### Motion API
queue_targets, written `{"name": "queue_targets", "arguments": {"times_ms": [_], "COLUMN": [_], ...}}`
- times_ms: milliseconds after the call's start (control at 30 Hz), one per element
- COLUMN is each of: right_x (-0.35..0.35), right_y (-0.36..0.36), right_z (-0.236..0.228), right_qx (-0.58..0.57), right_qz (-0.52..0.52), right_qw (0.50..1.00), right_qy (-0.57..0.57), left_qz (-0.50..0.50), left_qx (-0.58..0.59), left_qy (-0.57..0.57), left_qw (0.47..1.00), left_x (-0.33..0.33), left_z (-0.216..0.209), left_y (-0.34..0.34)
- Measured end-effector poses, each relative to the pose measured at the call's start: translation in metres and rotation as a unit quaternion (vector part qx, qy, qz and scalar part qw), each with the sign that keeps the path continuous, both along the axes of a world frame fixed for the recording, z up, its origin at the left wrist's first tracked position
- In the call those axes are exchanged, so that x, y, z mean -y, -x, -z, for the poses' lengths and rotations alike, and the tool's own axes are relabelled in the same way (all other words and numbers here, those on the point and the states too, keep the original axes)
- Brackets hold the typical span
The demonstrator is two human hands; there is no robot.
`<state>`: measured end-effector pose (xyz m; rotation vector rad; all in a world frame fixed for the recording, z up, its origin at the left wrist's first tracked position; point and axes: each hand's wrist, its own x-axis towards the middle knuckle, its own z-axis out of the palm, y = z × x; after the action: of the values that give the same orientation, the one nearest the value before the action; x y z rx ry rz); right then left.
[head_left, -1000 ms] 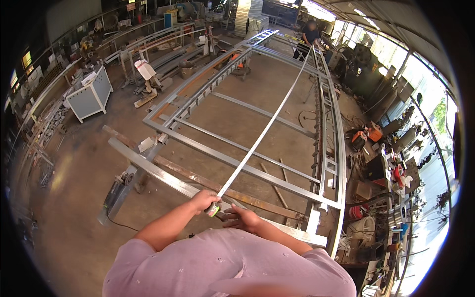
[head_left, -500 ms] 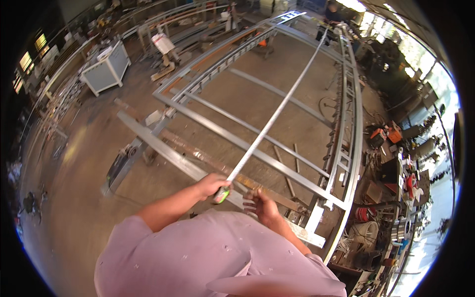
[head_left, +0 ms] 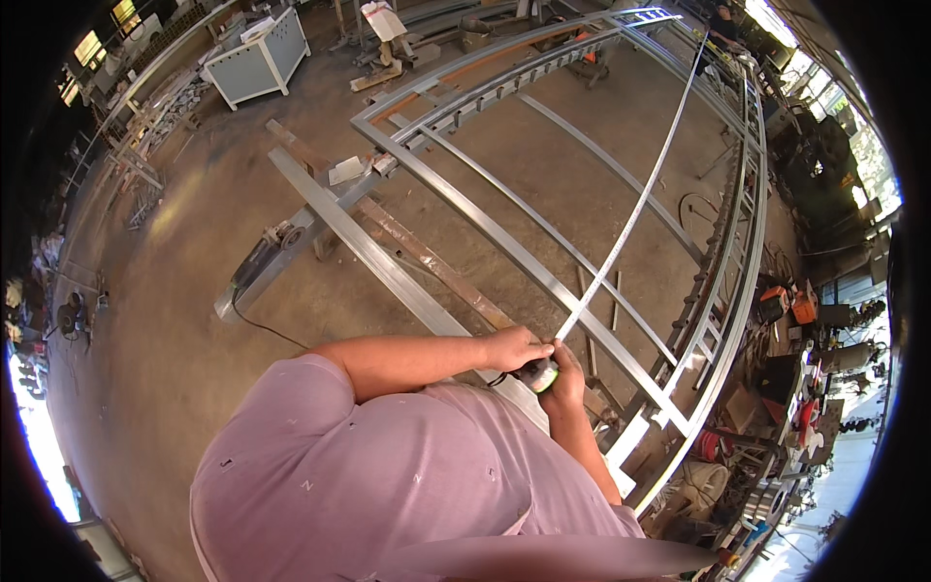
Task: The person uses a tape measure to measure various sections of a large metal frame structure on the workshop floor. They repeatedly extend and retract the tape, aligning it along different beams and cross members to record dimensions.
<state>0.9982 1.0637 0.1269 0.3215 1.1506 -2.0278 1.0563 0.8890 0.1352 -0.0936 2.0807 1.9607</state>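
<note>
A green and black tape measure (head_left: 539,374) is held close to my body between both hands. My left hand (head_left: 512,350) is closed on it from the left, fingers at the mouth of the case. From the right, my right hand (head_left: 565,381) wraps round the case, thumb up beside the blade. The pulled-out blade (head_left: 628,228) runs over a large welded metal frame (head_left: 485,221) toward the far end, bowing slightly. There a person (head_left: 722,31) in dark clothes stands near its end; their hands are too small to make out.
An angle grinder (head_left: 264,256) lies on a metal beam to the left, its cord trailing toward me. A loose steel bar (head_left: 373,254) crosses in front of me. A grey cabinet (head_left: 260,60) stands far left. A cluttered workbench (head_left: 766,456) lines the right side.
The tape measure has moved right, and my right hand has gone from open beside it to closed on its case. My view has turned; the blade now bows slightly.
</note>
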Motion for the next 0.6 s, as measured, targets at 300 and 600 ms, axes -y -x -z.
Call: {"name": "queue_targets", "arguments": {"times_ms": [300,600], "right_x": [-0.023,-0.026], "right_y": [0.005,-0.011], "right_z": [-0.001,0.013], "right_qx": [0.106,0.124], "right_qz": [0.048,0.072], "right_qw": [0.99,0.983], "right_qy": [-0.077,-0.117], "left_qz": [-0.05,0.031], "left_qx": [-0.058,-0.089], "left_qy": [0.38,0.504], "left_qw": [0.922,0.859], "left_x": [0.098,0.166], "left_z": [0.038,0.123], "left_y": [-0.03,-0.043]}}
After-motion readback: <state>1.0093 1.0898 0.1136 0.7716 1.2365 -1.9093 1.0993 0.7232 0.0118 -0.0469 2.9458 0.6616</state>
